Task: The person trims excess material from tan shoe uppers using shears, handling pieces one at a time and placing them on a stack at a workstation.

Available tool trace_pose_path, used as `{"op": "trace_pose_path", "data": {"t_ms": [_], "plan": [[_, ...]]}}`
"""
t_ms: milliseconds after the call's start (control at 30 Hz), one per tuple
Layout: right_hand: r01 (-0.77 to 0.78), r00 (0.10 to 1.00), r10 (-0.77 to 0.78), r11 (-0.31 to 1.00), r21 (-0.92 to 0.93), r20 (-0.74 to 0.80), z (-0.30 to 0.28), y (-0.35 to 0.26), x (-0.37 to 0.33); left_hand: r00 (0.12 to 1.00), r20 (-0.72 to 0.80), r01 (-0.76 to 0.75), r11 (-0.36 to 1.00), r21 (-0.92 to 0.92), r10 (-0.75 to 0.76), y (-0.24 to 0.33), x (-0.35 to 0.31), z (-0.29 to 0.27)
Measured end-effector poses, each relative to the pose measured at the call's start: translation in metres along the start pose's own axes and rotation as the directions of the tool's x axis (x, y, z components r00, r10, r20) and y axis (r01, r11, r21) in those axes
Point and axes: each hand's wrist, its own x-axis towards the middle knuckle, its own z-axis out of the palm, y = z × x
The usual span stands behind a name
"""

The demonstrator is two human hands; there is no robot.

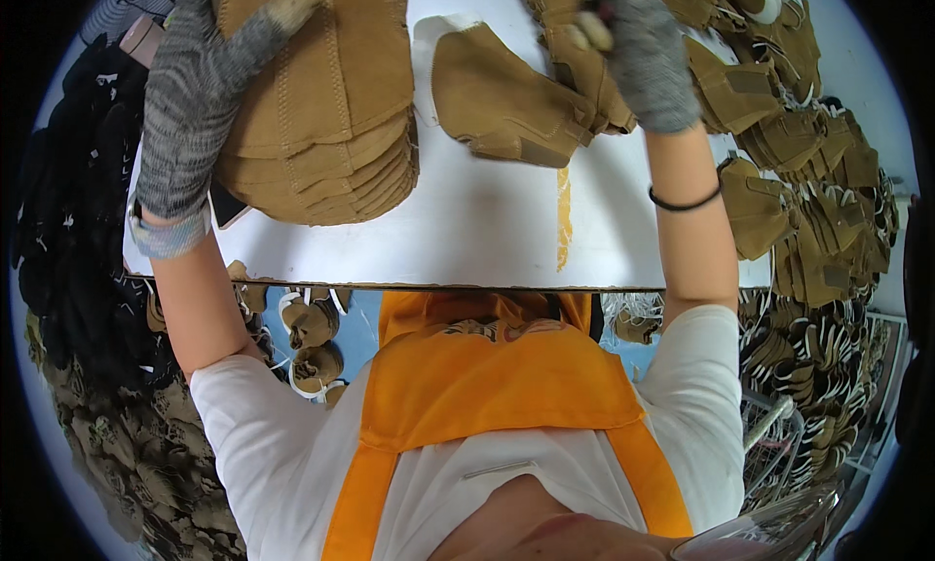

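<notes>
At the upper left of the white table [467, 230] lies a thick stack of brown suede boot uppers [360, 103] with stitched seams. My left hand [200, 93], in a grey knit glove with bare-looking pale thumb tip, grips the stack's left side, thumb across its top; its other fingers are partly cut off by the frame. To the stack's right, a single brown upper [506, 93] with a pale lining lies on its side. My gloved right hand [643, 55] is over more brown uppers [584, 74], fingers curled. Something small and dark reddish shows between them, too unclear to name.
More brown uppers [769, 123] hang in bunches along the table's right side. Dark material [78, 171] piles up at the left, above brown pieces [146, 444]. Finished-looking brown shoes [312, 337] with white edges lie below the table. A dark flat object [229, 208] peeks from under the stack.
</notes>
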Motion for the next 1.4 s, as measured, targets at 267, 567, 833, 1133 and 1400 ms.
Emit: {"op": "trace_pose_path", "data": {"t_ms": [267, 567, 833, 1133, 1400], "plan": [[-0.73, 0.684, 0.686, 0.642, 0.235, 0.249, -0.04, 0.001, -0.138, 0.974, -0.054, 0.187, 0.917, -0.352, -0.22, 0.071, -0.003, -0.013], [-0.898, 0.398, 0.837, 0.271, 0.347, 0.375, 0.009, -0.031, -0.165, 0.762, 0.533, 0.452, -0.287, -0.844, -0.368, 0.198, -0.097, 0.075], [-0.798, 0.492, 0.842, 0.336, 0.5, 0.221, 0.014, -0.028, -0.173, 0.36, 0.859, 0.199, -0.87, -0.451, -0.363, 0.187, -0.077, 0.139], [-0.854, 0.52, 0.827, 0.507, 0.118, 0.212, -0.017, -0.057, -0.203, 0.446, 0.895, 0.37, -0.914, -0.165, 0.019, 0.22, -0.059, 0.152], [-0.826, 0.478, 0.817, 0.543, -0.15, 0.322, -0.023, -0.032, -0.194, 0.551, 0.728, 0.593, -0.423, -0.685, -0.407, 0.217, -0.047, 0.149]]}}
